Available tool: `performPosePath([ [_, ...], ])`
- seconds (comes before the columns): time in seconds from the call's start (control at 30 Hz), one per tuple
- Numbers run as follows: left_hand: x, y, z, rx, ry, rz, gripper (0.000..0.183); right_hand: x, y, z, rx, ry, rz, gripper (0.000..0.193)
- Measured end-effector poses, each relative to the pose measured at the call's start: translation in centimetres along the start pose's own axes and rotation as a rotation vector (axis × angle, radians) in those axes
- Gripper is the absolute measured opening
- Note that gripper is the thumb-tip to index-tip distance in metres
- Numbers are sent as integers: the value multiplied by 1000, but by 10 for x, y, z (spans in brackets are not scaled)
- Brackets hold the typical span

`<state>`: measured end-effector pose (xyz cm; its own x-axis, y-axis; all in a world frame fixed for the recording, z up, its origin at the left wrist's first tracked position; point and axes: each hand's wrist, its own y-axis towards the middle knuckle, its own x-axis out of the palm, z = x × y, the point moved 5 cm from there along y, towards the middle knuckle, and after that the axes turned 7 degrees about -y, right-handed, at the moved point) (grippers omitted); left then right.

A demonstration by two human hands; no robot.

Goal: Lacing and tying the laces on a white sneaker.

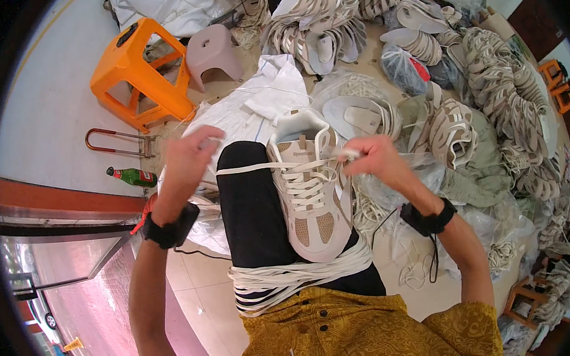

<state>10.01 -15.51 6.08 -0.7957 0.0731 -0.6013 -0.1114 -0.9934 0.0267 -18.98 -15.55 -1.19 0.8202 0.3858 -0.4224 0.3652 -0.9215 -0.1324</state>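
A beige and white sneaker [319, 227] rests on my lap with its toe toward me. Flat white shoelaces [305, 184] criss-cross its front, and one length stretches left across my black-trousered knee. My right hand [376, 159] is closed in a pinch on the shoelace beside the sneaker's right edge. Left of the knee, my left hand [192, 159] is raised with its fingers bent. Motion smears those fingers, so whether they hold a lace end is unclear. A thick bundle of loose white laces [291, 283] lies across my thighs, just below the toe.
An orange stool [141, 72] and a grey stool [213, 53] stand at the far left. Near them lie a green bottle [132, 177] and a U-shaped lock [116, 141]. White sacking [254, 96] spreads beyond my knees. Piles of shoe uppers [501, 83] fill the right.
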Motion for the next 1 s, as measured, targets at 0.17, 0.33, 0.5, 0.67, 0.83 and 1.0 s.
performPosePath([
  [0.17, 63, -14, 8, 179, 511, -257, 18, 31, -11, -30, -558, -581, 75, 15],
  [0.33, 75, -9, 6, 174, 567, -315, 18, 33, -16, -41, -845, -936, 287, 14],
  [0.5, 64, -7, 2, 121, 549, -346, 16, 33, -22, -45, -887, -868, 481, 14],
  [0.67, 36, -2, -3, 419, 772, -519, 15, 43, -17, -28, -726, -458, 655, 13],
  [0.83, -6, -1, -40, -136, 480, -478, 13, 29, -27, 26, -499, -297, 575, 13],
  [1.0, -84, -22, -51, -288, -361, -115, 24, -111, -48, 90, -256, 110, 609, 13],
])
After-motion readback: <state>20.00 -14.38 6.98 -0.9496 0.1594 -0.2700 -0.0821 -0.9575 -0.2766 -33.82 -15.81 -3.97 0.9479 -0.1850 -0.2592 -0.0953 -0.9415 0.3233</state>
